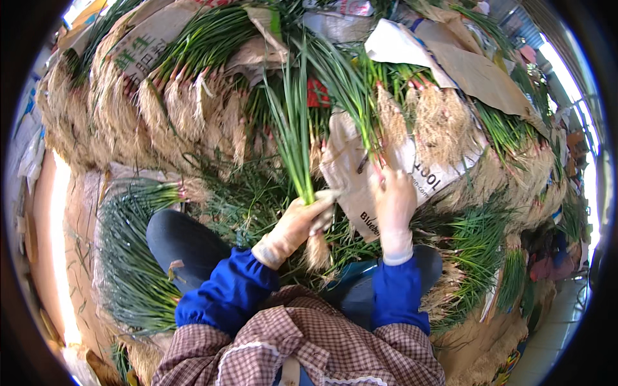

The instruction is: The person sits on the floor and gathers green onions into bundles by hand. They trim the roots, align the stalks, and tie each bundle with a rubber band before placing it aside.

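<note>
My left hand (292, 224), in a thin pale glove, grips a small bunch of green onions (295, 149). Its leaves point away from me, and its pale roots (317, 252) hang below the fist. To the right, my right hand (397, 195), also gloved, pinches the reddish lower stems of more green onions (355, 96), whose leaves lean up and left. Beneath the right hand lies a printed woven sack (345, 154). Loose green leaf trimmings (241, 202) cover the ground between my knees and the row of bundles.
Root-on onion bundles (188, 101) line the far side, partly under sacking and cardboard (475, 72). A dark green pile (130, 260) lies by my left knee (186, 246). More onions (475, 255) lie beyond my right knee (429, 268). Brown boarding (79, 231) runs along the left.
</note>
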A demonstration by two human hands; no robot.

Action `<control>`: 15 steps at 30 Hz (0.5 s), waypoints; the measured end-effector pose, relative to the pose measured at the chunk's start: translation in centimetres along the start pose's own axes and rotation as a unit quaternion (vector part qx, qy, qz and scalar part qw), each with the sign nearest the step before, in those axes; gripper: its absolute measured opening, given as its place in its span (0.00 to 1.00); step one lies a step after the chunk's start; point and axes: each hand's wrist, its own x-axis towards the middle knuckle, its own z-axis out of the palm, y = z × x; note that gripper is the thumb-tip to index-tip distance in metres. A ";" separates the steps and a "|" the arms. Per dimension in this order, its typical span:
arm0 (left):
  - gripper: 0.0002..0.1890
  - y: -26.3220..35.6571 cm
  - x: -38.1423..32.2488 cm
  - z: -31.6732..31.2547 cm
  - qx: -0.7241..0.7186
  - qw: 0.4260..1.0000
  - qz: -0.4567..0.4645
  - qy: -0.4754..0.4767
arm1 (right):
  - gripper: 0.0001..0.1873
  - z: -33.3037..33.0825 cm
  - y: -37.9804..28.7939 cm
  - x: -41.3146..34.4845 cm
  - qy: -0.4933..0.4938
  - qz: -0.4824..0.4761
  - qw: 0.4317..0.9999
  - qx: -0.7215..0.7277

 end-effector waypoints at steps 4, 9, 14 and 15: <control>0.10 -1.2 0.6 -0.7 0.065 0.995 0.011 0.072 | 0.14 -0.1 -2.9 -5.8 -0.137 -0.107 0.965 0.199; 0.13 -3.2 -1.4 -4.0 -0.036 0.997 -0.055 0.042 | 0.18 5.0 -3.4 -5.6 -0.333 0.229 0.652 0.641; 0.13 -4.6 -2.1 -4.6 -0.089 0.994 -0.016 0.061 | 0.16 9.2 -6.6 -7.5 -0.193 0.217 0.682 0.671; 0.12 -4.8 -2.1 -4.3 -0.096 0.990 -0.017 0.102 | 0.17 9.7 -7.0 -7.8 -0.154 0.214 0.728 0.633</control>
